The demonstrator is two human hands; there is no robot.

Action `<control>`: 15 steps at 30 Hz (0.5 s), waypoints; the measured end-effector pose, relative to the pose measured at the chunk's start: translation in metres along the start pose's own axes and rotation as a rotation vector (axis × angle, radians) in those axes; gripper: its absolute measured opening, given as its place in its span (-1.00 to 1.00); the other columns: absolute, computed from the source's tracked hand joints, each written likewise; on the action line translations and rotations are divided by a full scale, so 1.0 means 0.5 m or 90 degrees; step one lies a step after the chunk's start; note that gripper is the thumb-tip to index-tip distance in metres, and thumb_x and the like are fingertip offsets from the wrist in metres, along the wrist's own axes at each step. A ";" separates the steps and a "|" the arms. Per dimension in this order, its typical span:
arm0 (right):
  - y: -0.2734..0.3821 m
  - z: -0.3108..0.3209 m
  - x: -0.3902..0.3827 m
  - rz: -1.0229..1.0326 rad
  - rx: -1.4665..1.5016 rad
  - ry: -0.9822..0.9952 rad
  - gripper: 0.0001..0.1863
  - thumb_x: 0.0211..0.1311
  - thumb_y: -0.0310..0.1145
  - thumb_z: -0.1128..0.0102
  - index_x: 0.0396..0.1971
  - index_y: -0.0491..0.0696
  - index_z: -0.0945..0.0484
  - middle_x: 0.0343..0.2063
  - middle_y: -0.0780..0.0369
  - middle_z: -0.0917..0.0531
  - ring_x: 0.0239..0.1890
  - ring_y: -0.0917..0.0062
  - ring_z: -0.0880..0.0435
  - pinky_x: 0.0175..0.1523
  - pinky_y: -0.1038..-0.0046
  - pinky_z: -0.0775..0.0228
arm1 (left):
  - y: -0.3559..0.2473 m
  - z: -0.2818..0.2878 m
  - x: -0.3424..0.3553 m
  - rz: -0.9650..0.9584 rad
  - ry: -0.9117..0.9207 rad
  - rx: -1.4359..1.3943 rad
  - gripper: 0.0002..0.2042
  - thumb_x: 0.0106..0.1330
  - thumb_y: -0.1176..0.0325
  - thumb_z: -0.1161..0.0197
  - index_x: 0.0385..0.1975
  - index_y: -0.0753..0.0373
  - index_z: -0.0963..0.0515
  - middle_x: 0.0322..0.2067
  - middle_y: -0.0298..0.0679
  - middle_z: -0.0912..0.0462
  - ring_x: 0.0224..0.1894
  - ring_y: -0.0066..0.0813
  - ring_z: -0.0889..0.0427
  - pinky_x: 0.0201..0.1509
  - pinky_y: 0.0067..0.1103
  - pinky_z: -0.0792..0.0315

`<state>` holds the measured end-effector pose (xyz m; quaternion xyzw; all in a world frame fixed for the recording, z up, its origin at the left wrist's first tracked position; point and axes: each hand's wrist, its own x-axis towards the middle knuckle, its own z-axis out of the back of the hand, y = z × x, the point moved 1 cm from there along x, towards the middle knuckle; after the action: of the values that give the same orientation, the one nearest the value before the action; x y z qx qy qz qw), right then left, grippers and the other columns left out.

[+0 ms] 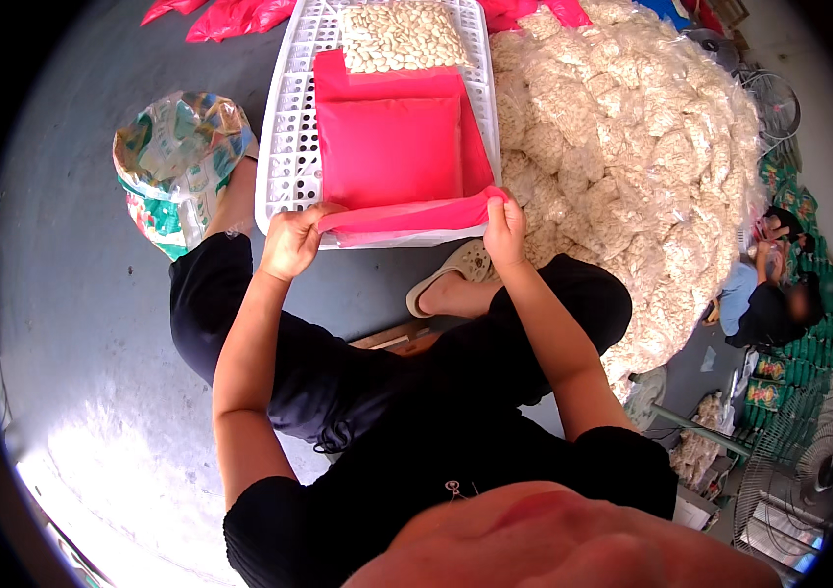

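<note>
Pinched in my left hand [291, 241] is one corner of a flat red plastic bag [411, 218]. The fingers of my right hand [505, 229] are closed on its other corner, so the near edge stretches straight between them. Resting on the red plastic is a plump, square red packet [392, 150], just beyond that edge. A clear bag of pale oval pieces, like beans or nuts [404, 36], lies farther off. All of it sits on a white perforated plastic crate [285, 147], placed between my legs.
A large heap of clear bags with pale contents [622, 147] rises at the right. On the left stands an open printed sack [181, 162]. Red packets [240, 18] lie at the far left. Another person [774, 294] sits beyond the heap, near a standing fan [818, 470].
</note>
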<state>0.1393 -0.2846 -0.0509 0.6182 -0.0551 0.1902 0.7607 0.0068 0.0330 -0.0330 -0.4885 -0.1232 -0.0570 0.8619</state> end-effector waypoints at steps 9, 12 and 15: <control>0.004 -0.054 0.146 -0.083 -0.052 -0.089 -0.65 0.39 -0.20 -0.03 -0.41 -0.18 -0.59 -0.61 0.17 -0.57 -0.51 0.55 -0.50 -0.32 0.45 -0.35 | 0.018 -0.014 0.093 0.247 -0.203 -0.231 -0.71 0.39 0.27 -0.09 -0.46 0.37 -0.55 -0.67 -0.30 -0.50 -0.57 -0.63 -0.41 -0.43 -0.55 -0.33; 0.012 -0.068 0.201 -0.110 -0.180 -0.054 -0.60 0.33 -0.10 -0.02 -0.38 -0.16 -0.61 -0.59 0.06 -0.60 -0.53 0.35 -0.55 -0.30 0.35 -0.39 | 0.026 -0.022 0.137 0.297 -0.261 -0.107 -0.69 0.31 0.20 -0.15 -0.50 0.35 -0.60 -0.69 -0.23 -0.54 -0.63 -0.54 -0.48 -0.47 -0.52 -0.37; -0.009 -0.071 0.225 -0.104 -0.405 0.055 -0.54 0.34 0.00 0.06 -0.34 -0.09 -0.64 -0.48 -0.04 -0.63 -0.36 0.05 -0.64 -0.22 0.19 -0.44 | 0.023 -0.038 0.160 0.376 -0.266 0.121 -0.62 0.31 0.07 -0.04 -0.46 0.25 -0.67 -0.53 -0.05 -0.66 -0.44 -0.11 -0.66 -0.30 -0.32 -0.50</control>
<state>0.2391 -0.2265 -0.0271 0.3433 -0.0295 0.1278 0.9300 0.0893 0.0244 -0.0303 -0.4222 -0.1550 0.3071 0.8387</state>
